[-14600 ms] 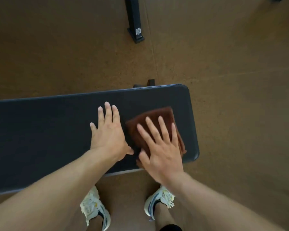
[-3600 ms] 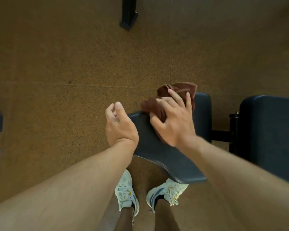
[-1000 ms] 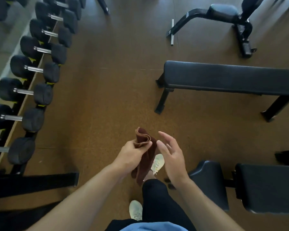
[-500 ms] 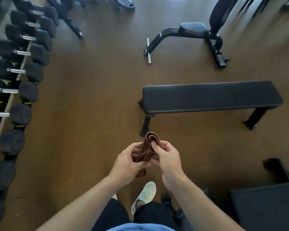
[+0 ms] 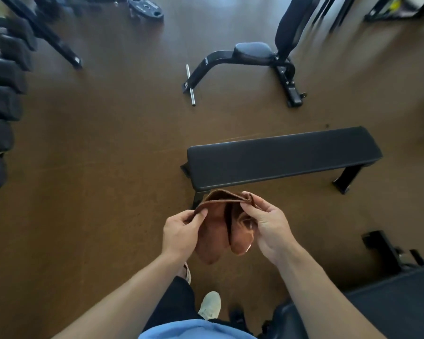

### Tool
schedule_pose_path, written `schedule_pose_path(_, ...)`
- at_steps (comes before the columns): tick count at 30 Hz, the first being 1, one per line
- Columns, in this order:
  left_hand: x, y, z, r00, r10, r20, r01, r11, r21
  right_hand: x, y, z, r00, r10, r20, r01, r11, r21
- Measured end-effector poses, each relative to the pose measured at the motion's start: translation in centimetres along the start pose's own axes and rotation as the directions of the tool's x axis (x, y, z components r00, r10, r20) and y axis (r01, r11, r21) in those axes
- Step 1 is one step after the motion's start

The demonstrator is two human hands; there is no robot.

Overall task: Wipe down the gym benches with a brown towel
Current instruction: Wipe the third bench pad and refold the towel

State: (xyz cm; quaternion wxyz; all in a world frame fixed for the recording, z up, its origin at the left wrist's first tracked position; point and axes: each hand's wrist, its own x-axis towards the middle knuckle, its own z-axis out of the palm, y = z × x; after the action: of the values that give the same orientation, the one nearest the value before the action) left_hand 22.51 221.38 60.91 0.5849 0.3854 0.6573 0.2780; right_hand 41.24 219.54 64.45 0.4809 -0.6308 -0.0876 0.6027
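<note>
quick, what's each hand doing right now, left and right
Left hand: closed, pinching the left edge of the brown towel.
Right hand: closed, pinching the towel's right edge.

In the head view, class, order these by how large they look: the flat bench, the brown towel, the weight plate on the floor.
1. flat bench
2. brown towel, though nearness to the camera enlarges it
3. weight plate, far off

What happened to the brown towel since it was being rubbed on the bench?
The brown towel came off the bench pad and now hangs in the air. The left hand, which earlier held nothing, pinches one top edge; the right hand pinches the other, spreading it open. A different flat bench lies ahead. The towel never left the person's hands.
</note>
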Motion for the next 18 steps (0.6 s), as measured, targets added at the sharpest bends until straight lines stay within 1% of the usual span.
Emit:
schedule_pose_path(2, 2.7, 1.7, -0.1, 0.999, -0.022, -0.026, 0.023, 1.0, 0.018, 2.0, -0.9, 1.3, 0.996, -0.035, -0.083, 0.028, 0.996, -0.086)
schedule_pose_path(5, 6.3, 4.3, 0.0, 0.998, -0.067, -0.004, 0.067, 0.998, 0.003, 5.0, -1.2, 3.7, 0.978, -0.121, -0.172, 0.073, 0.964, -0.257)
schedule_pose_path(7, 8.5, 5.8, 0.3, 0.996, -0.087, 0.0, 0.087, 0.996, 0.012, 6.7, -1.6, 5.7, 0.96, -0.189, -0.208, 0.103, 0.925, -0.365)
schedule_pose_path(8, 9.5, 6.6, 0.3, 0.995, -0.099, 0.005, 0.099, 0.995, 0.018, 7.3, -1.9, 6.6, 0.953, -0.224, -0.204, 0.128, 0.907, -0.4)
schedule_pose_path(10, 11.2, 8.2, 0.5, 0.989, -0.142, 0.033, 0.142, 0.99, 0.002, 8.4, -2.6, 8.6, 0.949, -0.28, -0.145, 0.198, 0.887, -0.416)
schedule_pose_path(13, 13.5, 10.7, 0.8, 0.969, -0.227, 0.095, 0.234, 0.97, -0.071, 10.0, -3.3, 11.2, 0.95, -0.311, -0.006, 0.277, 0.856, -0.437)
schedule_pose_path(16, 15.9, 12.5, 1.4, 0.963, -0.263, 0.064, 0.267, 0.961, -0.075, 11.9, -3.8, 11.9, 0.933, -0.328, 0.15, 0.353, 0.746, -0.566)
schedule_pose_path(18, 17.6, 13.2, 2.0, 0.946, -0.321, 0.04, 0.323, 0.938, -0.125, 13.4, -4.8, 11.3, 0.923, -0.296, 0.246, 0.384, 0.653, -0.653)
